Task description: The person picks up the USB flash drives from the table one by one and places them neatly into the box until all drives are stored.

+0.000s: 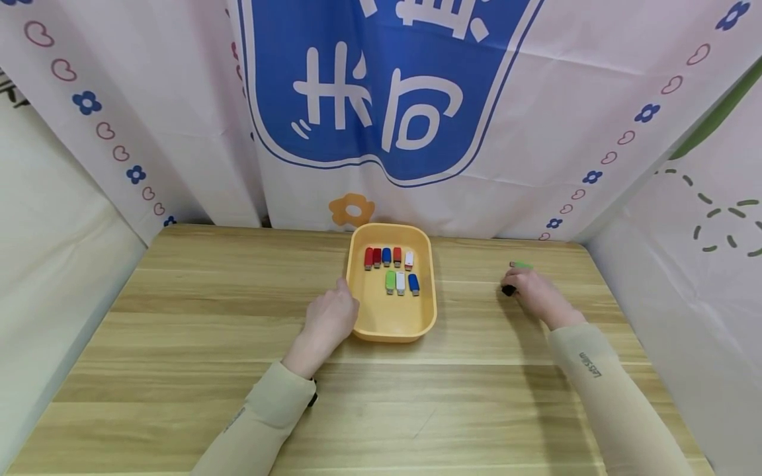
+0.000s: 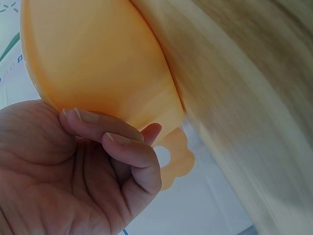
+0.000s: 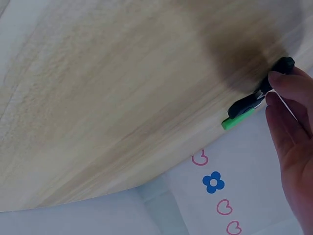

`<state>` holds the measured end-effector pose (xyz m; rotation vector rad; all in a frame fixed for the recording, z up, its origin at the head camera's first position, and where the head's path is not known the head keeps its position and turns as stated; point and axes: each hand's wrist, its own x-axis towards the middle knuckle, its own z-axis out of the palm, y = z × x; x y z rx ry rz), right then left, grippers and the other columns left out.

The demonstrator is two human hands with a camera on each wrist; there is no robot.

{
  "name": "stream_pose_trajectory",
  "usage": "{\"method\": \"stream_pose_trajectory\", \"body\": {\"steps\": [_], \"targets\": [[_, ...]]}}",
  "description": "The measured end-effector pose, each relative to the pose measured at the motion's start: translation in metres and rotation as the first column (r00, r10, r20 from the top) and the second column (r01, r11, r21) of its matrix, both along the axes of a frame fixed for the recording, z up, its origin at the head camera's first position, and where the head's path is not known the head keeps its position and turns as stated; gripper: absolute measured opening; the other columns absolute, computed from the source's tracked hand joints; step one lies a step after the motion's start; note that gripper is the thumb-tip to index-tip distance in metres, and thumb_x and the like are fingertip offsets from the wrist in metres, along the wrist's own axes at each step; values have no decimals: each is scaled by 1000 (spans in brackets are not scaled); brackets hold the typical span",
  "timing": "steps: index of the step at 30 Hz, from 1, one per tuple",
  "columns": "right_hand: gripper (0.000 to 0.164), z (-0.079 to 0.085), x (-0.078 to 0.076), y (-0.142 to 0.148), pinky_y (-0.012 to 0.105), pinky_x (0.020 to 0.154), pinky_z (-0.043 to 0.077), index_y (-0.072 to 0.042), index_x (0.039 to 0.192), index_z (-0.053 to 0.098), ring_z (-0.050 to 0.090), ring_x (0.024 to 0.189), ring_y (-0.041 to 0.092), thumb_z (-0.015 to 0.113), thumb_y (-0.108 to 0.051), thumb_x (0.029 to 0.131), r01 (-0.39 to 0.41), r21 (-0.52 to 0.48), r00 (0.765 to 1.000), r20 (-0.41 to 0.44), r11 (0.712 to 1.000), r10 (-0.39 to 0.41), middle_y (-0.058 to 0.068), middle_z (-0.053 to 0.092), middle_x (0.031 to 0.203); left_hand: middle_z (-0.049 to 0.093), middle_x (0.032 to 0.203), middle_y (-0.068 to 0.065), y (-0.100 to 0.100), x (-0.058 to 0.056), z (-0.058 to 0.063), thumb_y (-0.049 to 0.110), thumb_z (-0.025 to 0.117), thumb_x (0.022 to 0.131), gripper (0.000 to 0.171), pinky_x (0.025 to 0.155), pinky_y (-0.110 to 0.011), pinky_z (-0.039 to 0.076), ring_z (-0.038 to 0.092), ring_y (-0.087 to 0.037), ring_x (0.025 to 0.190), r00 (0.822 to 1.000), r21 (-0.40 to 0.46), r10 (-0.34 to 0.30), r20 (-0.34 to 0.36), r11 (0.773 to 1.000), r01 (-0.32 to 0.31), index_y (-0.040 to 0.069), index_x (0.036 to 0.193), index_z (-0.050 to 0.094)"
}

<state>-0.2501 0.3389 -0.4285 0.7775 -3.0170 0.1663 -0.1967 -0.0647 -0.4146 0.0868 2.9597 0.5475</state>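
Note:
My left hand [image 1: 333, 314] is at the left side of the yellow tray [image 1: 395, 336]. Its curled fingers lie against the outer wall in the left wrist view, with the thumb side over the rim. My right hand [image 1: 536, 294] pinches a black USB stick [image 3: 282, 68] between thumb and fingers, low over the table at the right. Just beyond its fingertips is another black piece [image 3: 242, 106], overlapping a green USB stick [image 3: 237, 120] in the right wrist view. From the head, that green USB stick [image 1: 522, 265] shows past the hand.
Inside the tray lie two rows of USB sticks: red ones [image 1: 369, 258], blue ones [image 1: 387, 256], white ones [image 1: 400, 283] and a green one [image 1: 390, 281]. The wooden table [image 1: 238, 311] ends at a printed cloth curtain [image 1: 309, 205] behind.

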Motion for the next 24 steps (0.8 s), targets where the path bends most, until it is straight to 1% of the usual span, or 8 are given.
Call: {"method": "stream_pose_trajectory", "body": {"steps": [5,12,17,19,21,24], "targets": [[23,-1,-2,-1,50,94,54,0,100,75,68,104,38,66,13,84,-1,18,1000,7,1000,1,18,72,105,58,71,-14,0,0,0,21,50,102,38,50,-38,47,55,-25,57,1000,-3,3,8,1000,-3,-10,124,49],[21,6,-2,-6,48,87,57,-1,98,72,69,95,33,75,7,79,3,86,999,34,996,-6,15,72,100,60,73,-16,0,0,1,21,50,102,41,51,-39,49,56,-25,59,1000,-6,0,16,1000,0,-10,127,47],[21,11,-2,-12,46,83,57,-5,98,73,67,90,29,79,1,79,7,128,998,67,992,-16,11,69,95,60,73,-17,-1,0,1,21,50,102,43,51,-39,49,56,-25,59,1000,-4,-2,15,1000,2,-11,130,46],[19,12,-2,-13,46,81,57,-5,95,72,66,88,28,79,0,79,9,130,997,71,992,-19,10,68,93,60,73,-16,-1,0,1,21,50,102,44,51,-39,49,56,-25,59,1000,-3,-1,19,1000,1,-12,131,45],[15,13,-2,-14,44,78,56,-7,89,70,64,84,25,80,-1,79,11,124,997,70,992,-20,9,67,90,60,73,-16,-1,-1,1,21,50,102,43,50,-38,48,56,-24,59,1000,-1,-1,21,1000,1,-11,130,46],[17,13,-1,-15,42,74,54,-9,80,64,60,79,21,80,-2,79,13,111,998,62,994,-20,6,66,85,59,72,-15,-1,-1,1,21,50,102,42,49,-37,47,56,-24,58,1000,1,2,22,1000,-2,-11,129,47]]}}
